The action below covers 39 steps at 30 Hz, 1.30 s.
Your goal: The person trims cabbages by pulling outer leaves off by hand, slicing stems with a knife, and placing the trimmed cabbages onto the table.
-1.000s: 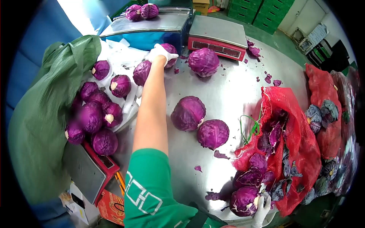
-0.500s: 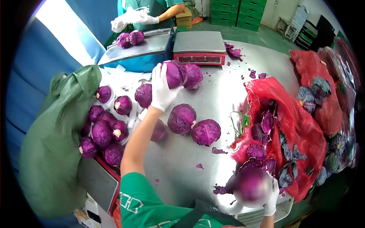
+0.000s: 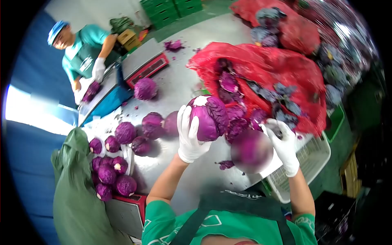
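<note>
In my gloved left hand [image 3: 191, 139] is a red cabbage [image 3: 210, 118], held above the steel table with its pale stem end tilted up. My gloved right hand [image 3: 285, 147] is at the right, fingers curled around something dark that I cannot make out. Just left of it, a round purple cabbage [image 3: 252, 151] appears blurred. Loose purple leaves [image 3: 237, 122] lie beyond my hands, at the mouth of a red mesh sack [image 3: 286, 77]. Several red cabbages, one of them [image 3: 152, 125] near the middle, rest on the table left of my left hand.
A co-worker [image 3: 87, 53] handles a cabbage at a blue-sided scale [image 3: 102, 102]. A red scale [image 3: 147, 69] stands beside it. More cabbages [image 3: 107, 174] are piled by a green sack [image 3: 75, 188]. A white basket [image 3: 314, 163] sits below the table edge at right.
My left hand has brought the cabbage from near the scales to in front of me, beside my right hand. The view has turned right, and the co-worker now touches a cabbage.
</note>
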Tool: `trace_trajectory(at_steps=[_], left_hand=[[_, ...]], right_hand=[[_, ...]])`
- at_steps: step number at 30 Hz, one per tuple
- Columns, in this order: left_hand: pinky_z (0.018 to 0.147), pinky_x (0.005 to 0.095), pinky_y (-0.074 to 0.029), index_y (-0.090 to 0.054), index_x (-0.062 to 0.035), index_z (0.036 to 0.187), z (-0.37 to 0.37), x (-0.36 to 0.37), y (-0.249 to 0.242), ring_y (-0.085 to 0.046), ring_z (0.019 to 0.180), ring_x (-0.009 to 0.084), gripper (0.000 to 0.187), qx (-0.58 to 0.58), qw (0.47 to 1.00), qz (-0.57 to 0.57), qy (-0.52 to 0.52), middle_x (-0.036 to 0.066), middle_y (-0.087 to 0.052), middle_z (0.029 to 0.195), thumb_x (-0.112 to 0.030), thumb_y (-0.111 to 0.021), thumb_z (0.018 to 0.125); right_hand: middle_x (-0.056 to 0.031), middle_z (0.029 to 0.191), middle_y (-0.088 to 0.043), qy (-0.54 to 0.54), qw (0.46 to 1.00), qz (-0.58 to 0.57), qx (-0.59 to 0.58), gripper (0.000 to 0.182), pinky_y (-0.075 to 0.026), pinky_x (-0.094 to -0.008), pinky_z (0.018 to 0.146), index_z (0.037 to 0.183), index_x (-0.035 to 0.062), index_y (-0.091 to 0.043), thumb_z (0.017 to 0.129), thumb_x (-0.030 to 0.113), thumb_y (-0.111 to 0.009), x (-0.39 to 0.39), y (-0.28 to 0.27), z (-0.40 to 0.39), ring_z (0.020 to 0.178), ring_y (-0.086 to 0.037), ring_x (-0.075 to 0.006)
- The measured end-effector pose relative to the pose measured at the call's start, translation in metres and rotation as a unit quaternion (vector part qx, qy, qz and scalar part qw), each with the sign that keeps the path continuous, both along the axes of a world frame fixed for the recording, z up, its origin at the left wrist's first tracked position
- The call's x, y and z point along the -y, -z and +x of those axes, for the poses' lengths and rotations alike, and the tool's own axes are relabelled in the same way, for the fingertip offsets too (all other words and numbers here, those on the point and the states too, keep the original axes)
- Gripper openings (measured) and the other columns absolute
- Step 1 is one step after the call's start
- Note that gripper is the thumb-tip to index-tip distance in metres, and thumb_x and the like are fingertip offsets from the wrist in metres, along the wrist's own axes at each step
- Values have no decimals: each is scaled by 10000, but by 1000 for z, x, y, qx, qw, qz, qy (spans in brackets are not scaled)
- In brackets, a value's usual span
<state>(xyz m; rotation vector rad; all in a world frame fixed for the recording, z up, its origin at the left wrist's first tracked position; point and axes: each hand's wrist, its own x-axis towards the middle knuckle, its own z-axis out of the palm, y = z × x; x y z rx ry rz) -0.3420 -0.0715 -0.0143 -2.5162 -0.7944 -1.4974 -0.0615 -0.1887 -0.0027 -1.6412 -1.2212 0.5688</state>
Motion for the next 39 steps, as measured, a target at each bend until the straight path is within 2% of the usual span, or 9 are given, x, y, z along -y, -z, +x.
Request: trace_trajectory(at_steps=[5,13,16,21,23,28,31,35,39], left_hand=[[1084,639,-324,-276,-77,1474,31,27,-6,-380,1326,537,1032,-84,993,-19,83,289,-341,1481,-123,-855,622],[1031,651,-381,-298,-125,1454,51,40,-5,-393,1293,549,976,-172,978,-15,116,274,-360,1444,-110,-828,634],[1018,650,-399,-328,-131,1423,60,43,-11,-396,1292,543,933,-181,972,0,151,271,-357,1445,-74,-801,621],[1009,686,-361,-392,-102,1375,89,52,-16,-416,1270,544,793,-114,969,81,203,275,-400,1417,-137,-740,664],[1010,678,-367,-382,-100,1390,93,53,-14,-411,1278,541,850,-88,975,54,196,281,-388,1428,-99,-746,622],[1011,678,-370,-365,-94,1412,92,53,-16,-397,1284,553,898,-88,976,47,193,295,-364,1440,-127,-778,616],[1019,674,-369,-322,-95,1456,87,53,-23,-385,1283,573,942,-66,979,20,193,300,-346,1453,-173,-798,647],[1089,618,-336,-304,-56,1473,60,27,-21,-350,1329,550,1009,2,997,-20,77,300,-323,1470,-81,-832,614],[1147,521,-290,-306,-12,1461,-12,-39,-29,-364,1353,470,1005,19,991,-35,-131,278,-355,1449,-112,-858,626]], right_hand=[[-24,875,-564,-93,992,73,-41,283,-452,-252,640,1104,38,-679,840,115,-751,0,-66,-18,682,-540,-86],[-15,926,-527,-124,976,-21,-175,292,-456,-253,702,1000,39,-592,833,181,-785,14,-78,-3,783,-522,-87],[18,934,-471,-135,896,-33,-422,344,-441,-249,758,934,93,-485,823,136,-807,15,-63,0,844,-461,-63],[10,984,-477,-162,888,-80,-422,365,-426,-226,839,1003,89,-496,797,39,-793,33,-72,19,935,-470,-71],[23,984,-486,-203,927,9,-316,460,-420,-200,750,1094,110,-518,752,63,-821,34,-56,20,875,-481,-49],[3,1024,-477,-204,878,-38,-432,491,-424,-215,784,1147,93,-525,743,37,-800,40,-67,22,904,-471,-64],[-27,1042,-552,-195,874,-80,-439,395,-442,-217,636,1158,72,-536,828,95,-752,37,-65,26,823,-537,-64],[-12,947,-594,-83,918,-19,-387,332,-412,-210,599,1158,40,-596,839,66,-686,39,-57,22,674,-509,-59],[3,753,-589,-10,932,-76,-354,244,-401,-206,557,1126,20,-611,891,77,-638,64,-24,45,618,-515,-59]])
